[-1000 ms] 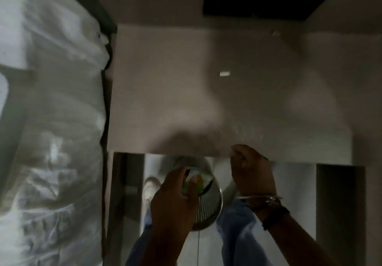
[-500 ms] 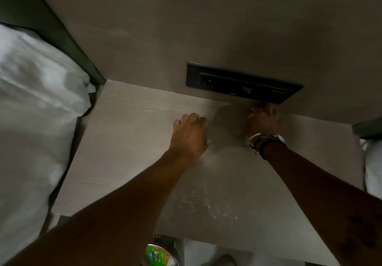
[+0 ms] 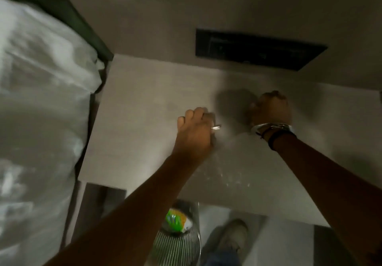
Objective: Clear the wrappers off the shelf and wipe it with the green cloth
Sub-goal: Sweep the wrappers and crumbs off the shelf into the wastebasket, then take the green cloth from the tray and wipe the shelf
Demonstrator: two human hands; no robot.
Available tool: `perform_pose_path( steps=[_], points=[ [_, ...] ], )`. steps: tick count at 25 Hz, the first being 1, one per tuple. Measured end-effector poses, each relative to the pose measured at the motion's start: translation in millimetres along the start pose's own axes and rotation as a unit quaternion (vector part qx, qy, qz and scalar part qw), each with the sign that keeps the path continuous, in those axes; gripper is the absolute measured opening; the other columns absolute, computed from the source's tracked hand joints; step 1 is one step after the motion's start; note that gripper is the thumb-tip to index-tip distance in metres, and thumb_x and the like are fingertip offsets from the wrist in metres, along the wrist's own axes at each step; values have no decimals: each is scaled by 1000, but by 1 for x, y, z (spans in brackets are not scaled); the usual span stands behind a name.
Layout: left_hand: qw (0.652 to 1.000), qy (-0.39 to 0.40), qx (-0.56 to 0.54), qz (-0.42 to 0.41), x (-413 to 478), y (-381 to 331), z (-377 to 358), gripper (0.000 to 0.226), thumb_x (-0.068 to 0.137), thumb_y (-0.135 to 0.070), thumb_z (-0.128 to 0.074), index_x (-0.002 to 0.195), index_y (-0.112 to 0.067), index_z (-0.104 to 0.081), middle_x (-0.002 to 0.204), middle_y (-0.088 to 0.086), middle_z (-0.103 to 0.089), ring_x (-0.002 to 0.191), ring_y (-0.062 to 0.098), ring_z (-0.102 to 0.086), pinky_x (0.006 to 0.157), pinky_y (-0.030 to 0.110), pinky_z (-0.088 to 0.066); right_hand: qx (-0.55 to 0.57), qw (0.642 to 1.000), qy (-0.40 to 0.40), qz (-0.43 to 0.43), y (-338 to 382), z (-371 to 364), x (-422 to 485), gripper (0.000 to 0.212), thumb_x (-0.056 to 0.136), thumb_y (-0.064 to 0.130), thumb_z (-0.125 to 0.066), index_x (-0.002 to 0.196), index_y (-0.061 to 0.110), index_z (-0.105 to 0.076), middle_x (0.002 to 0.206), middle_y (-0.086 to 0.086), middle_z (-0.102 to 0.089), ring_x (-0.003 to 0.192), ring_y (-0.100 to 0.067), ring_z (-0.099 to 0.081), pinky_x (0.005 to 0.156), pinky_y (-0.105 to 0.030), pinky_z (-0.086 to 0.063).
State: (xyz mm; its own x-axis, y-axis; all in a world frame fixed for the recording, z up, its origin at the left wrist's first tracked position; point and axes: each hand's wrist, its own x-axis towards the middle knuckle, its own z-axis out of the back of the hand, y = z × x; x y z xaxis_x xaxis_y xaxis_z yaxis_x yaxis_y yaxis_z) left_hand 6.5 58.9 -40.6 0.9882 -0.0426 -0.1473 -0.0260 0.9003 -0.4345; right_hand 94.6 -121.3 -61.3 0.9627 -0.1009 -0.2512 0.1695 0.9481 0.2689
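The pale wooden shelf (image 3: 144, 121) fills the middle of the head view. My left hand (image 3: 193, 133) rests on it near the centre, fingers pinched on a small white wrapper scrap (image 3: 216, 128) that sticks out to the right. My right hand (image 3: 269, 108), with bracelets at the wrist, is curled into a fist near the back of the shelf, and nothing shows in it. White crumbs (image 3: 229, 180) are scattered towards the front edge. No green cloth is in view.
A metal mesh bin (image 3: 177, 245) stands on the floor under the shelf's front edge, with a green and yellow wrapper (image 3: 175, 220) in it. White bedding (image 3: 41, 121) lies at the left. A black socket panel (image 3: 258, 48) sits in the wall behind. My shoe (image 3: 235, 234) is beside the bin.
Both hands went from the bin at the shelf's front edge up onto the shelf. My left hand now pinches a white scrap, and my right hand has drawn back a little from the wall.
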Motion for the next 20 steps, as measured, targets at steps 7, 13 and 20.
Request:
perform_pose_path(
  steps=[7,13,20],
  points=[
    [985,102,8,143,-249,52,6,26,74,-20,-80,96,-13,-68,93,11,-73,84,31,-71,73,46,-58,181,979,86,46,50,-70,-302,11,78,25,-61,76,16,-67,79,-3,-63,73,-20,-59,66,-28,-45],
    [966,208,-43,145,-229,82,54,37,94,-34,-57,128,-22,-58,136,0,-59,127,20,-51,109,38,-37,65,975,201,72,95,-48,-332,27,83,15,-62,108,6,-68,109,-15,-67,102,-32,-63,87,-40,-51],
    [941,-315,-52,116,-202,128,275,23,91,-24,-52,112,-19,-61,113,6,-62,102,22,-54,90,34,-41,93,945,34,310,304,97,-260,42,86,21,-47,115,-3,-65,119,-25,-66,109,-41,-62,93,-51,-52]
  ],
)
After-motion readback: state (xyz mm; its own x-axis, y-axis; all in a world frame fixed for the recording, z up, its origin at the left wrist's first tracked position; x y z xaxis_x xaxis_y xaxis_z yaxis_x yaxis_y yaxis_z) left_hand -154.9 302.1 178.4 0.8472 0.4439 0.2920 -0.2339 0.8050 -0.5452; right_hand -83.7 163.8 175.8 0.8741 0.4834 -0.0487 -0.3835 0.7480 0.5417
